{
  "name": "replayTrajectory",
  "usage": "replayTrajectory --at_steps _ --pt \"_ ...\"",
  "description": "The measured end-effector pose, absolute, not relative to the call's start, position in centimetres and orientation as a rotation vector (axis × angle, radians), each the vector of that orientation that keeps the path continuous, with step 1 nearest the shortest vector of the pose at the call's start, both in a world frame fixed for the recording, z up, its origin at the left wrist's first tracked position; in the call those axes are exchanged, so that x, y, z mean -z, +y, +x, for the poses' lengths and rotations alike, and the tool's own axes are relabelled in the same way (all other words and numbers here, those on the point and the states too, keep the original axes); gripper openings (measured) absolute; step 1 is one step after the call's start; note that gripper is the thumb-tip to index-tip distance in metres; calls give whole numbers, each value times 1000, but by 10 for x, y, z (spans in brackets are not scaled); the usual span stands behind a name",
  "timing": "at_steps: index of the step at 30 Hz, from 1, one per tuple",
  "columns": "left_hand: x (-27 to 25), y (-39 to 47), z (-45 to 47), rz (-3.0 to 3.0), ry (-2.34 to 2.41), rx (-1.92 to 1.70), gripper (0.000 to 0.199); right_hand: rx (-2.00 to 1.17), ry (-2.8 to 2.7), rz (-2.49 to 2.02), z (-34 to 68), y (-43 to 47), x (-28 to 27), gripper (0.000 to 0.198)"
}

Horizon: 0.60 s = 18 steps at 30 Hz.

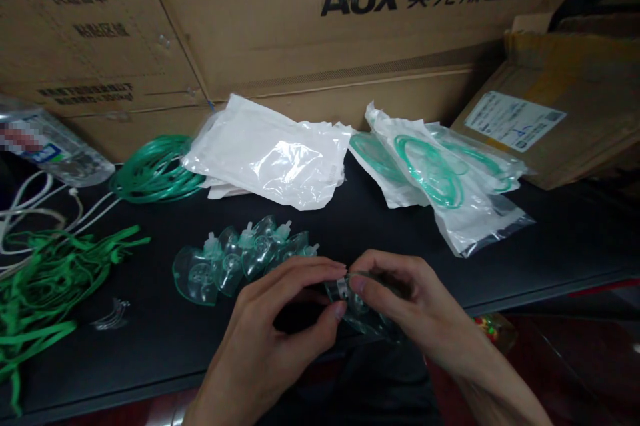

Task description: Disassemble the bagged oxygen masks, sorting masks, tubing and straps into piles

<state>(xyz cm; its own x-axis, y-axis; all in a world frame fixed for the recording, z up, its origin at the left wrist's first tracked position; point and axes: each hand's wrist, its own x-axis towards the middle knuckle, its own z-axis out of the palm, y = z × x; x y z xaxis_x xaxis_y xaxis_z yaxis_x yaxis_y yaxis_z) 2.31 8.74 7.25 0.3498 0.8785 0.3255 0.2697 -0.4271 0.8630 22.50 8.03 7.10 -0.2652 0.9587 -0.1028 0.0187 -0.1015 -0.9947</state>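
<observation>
My left hand pinches the left edge of a clear green plastic face mask between fingertips and thumb. A small metal strip shows on that edge, close to the fingertips of both hands. My right hand is closed on the upper part of the mask, its thumb beside the strip; the fingers behind are partly hidden. Beyond my left hand, several similar face masks with pale connectors lie overlapping in a row on the black tabletop. Several loose metal strips rest to their left.
Green elastic straps and white cord lie at left, below a clear plastic package. Behind are coiled green tubing, white pouches and pouches with green tubing. Cardboard boxes stand along the back.
</observation>
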Motion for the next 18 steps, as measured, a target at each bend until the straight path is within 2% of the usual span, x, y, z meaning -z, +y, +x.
replayTrajectory --at_steps 13,18 --pt "-70 89 22 1935 998 -1063 28 -1499 -1301 -1174 221 81 -75 29" --pt "-70 89 23 1796 1052 -1071 29 -1509 -1322 -1155 222 80 -74 23"
